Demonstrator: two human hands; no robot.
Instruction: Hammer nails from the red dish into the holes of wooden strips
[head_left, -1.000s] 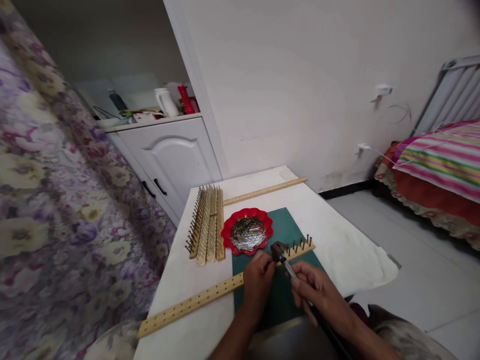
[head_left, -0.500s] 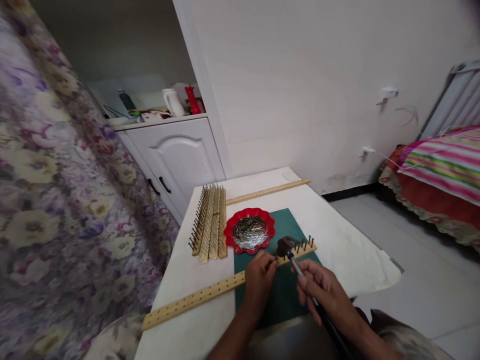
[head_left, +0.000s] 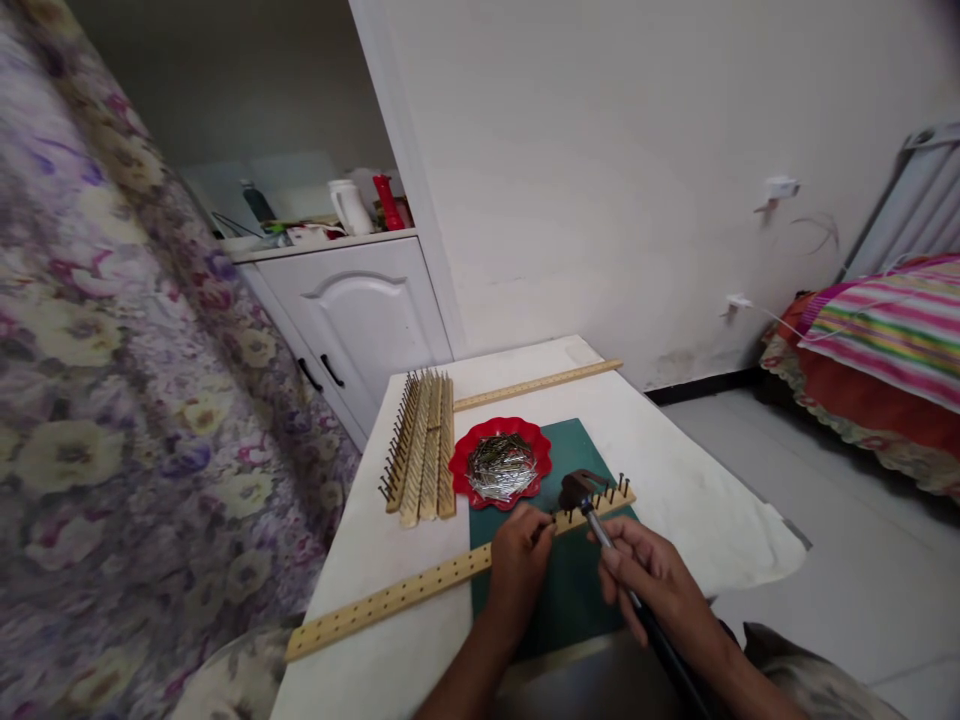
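A long wooden strip [head_left: 405,594] with rows of small holes lies slantwise across the table, and several nails [head_left: 613,492] stand upright in its right end. My left hand [head_left: 520,556] rests over the strip with thumb and forefinger pinched round a nail [head_left: 553,518], most of which the fingers hide. In my right hand [head_left: 651,572] is a hammer [head_left: 600,528], gripped by its dark handle and metal shaft. Its dark head hovers just right of the pinched nail, over the strip. Below the strip's right part lies a green mat [head_left: 574,600].
A red scalloped dish [head_left: 460,440] full of loose nails sits behind my left hand. Strips studded with nails [head_left: 420,445] stand at the table's left, and another wooden strip [head_left: 540,384] lies along the back. The white table [head_left: 690,500] ends near a wall.
The hammer head has shifted slightly right and away from the pinched nail, showing more of the nail's top. My left hand keeps its place on the strip.
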